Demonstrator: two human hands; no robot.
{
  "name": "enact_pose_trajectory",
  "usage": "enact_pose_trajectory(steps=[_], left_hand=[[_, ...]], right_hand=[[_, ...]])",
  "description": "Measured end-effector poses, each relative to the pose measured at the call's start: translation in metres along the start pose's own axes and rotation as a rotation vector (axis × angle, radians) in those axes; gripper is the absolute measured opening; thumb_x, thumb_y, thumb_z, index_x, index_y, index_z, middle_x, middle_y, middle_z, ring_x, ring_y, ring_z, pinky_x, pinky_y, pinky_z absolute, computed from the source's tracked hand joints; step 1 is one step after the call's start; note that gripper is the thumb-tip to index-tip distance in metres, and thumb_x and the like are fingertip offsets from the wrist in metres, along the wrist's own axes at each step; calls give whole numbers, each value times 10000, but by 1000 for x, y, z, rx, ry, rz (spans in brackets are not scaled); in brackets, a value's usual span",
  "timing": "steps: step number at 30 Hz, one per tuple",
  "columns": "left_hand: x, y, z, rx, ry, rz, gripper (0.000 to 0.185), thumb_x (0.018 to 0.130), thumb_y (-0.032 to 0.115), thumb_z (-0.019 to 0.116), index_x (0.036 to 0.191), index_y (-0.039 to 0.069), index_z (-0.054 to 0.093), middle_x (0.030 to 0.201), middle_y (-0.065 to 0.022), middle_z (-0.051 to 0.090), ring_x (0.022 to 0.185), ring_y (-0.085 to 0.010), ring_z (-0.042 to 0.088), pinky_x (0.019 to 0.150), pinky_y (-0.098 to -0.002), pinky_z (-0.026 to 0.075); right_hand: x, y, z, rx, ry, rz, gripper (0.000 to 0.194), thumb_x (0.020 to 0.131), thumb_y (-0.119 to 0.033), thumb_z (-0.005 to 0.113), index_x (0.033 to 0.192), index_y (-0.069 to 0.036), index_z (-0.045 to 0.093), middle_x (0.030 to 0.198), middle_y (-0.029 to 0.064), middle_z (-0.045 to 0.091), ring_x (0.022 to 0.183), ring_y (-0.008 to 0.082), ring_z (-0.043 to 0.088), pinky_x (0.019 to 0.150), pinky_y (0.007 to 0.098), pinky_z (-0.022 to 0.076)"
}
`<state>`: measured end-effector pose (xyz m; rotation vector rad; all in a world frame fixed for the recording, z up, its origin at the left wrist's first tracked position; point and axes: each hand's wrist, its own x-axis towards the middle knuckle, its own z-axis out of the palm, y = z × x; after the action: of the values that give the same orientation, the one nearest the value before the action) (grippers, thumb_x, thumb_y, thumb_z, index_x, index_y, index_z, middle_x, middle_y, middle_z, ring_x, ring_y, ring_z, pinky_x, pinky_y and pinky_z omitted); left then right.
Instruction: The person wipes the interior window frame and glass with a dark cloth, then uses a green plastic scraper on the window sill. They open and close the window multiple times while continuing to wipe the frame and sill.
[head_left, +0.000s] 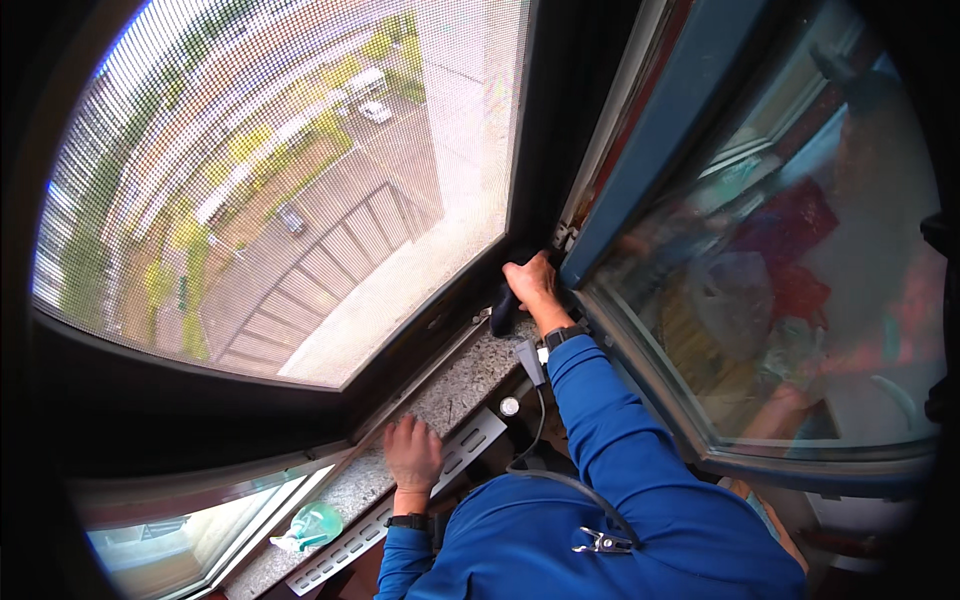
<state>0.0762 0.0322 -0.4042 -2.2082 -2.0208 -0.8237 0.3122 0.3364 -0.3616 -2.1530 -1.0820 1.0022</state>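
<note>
My right hand grips a dark cloth at the lower corner of the window frame, beside the hinge side of the opened sash. Part of the cloth hangs over the granite windowsill. My left hand rests on the sill's inner edge with its fingers curled, and nothing shows in it. A clear greenish spray bottle lies on the sill to the left of that hand. The window screen spans the opening in front of me.
A slotted white metal cover runs along the sill's inner side. The opened glass pane stands close to my right arm. A cable with a grey connector hangs beside that arm, and a metal clip sits on my blue clothing.
</note>
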Motion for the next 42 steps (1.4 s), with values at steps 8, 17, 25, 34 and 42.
enact_pose_trajectory(steps=[8, 17, 25, 34, 42], left_hand=[[-5, -3, 4, -5, 1, -3, 286, 854, 184, 698, 1100, 42, 663, 1168, -184, 646, 1091, -371, 611, 1048, -535, 440], [-4, -3, 4, 7, 16, 5, 261, 866, 189, 690, 1084, 47, 670, 1179, -183, 650, 1111, -363, 607, 1054, -533, 434], [-4, -3, 3, -29, 65, -7, 268, 819, 163, 731, 1057, 42, 705, 1157, -166, 662, 1051, -339, 650, 1019, -498, 478], [0, -2, -2, -39, 90, -6, 241, 819, 153, 725, 1036, 53, 697, 1133, -145, 657, 1008, -322, 650, 1017, -480, 471], [-4, -8, -6, -106, 94, 13, 302, 803, 146, 738, 1083, 64, 662, 1169, -146, 625, 1047, -347, 620, 1009, -502, 468]], right_hand=[[-27, -12, -20, -106, -231, -81, 557, 799, -251, 693, 1191, 125, 570, 1066, 303, 699, 762, 406, 737, 596, 447, 624], [-26, 6, -16, -140, 138, -296, 500, 782, -244, 675, 1176, 52, 591, 1119, 317, 688, 1033, 467, 680, 935, 514, 536], [-35, 24, -15, -38, -240, -252, 425, 757, -235, 673, 1043, 78, 668, 872, 268, 720, 691, 384, 728, 609, 450, 586], [-121, 59, 8, -158, -62, -879, 603, 798, -137, 727, 1362, -28, 545, 1147, 277, 656, 1035, 471, 652, 890, 483, 544], [-144, 66, 48, -341, -316, -833, 527, 794, -259, 700, 1265, -41, 608, 1036, 292, 673, 924, 483, 662, 835, 533, 549]])
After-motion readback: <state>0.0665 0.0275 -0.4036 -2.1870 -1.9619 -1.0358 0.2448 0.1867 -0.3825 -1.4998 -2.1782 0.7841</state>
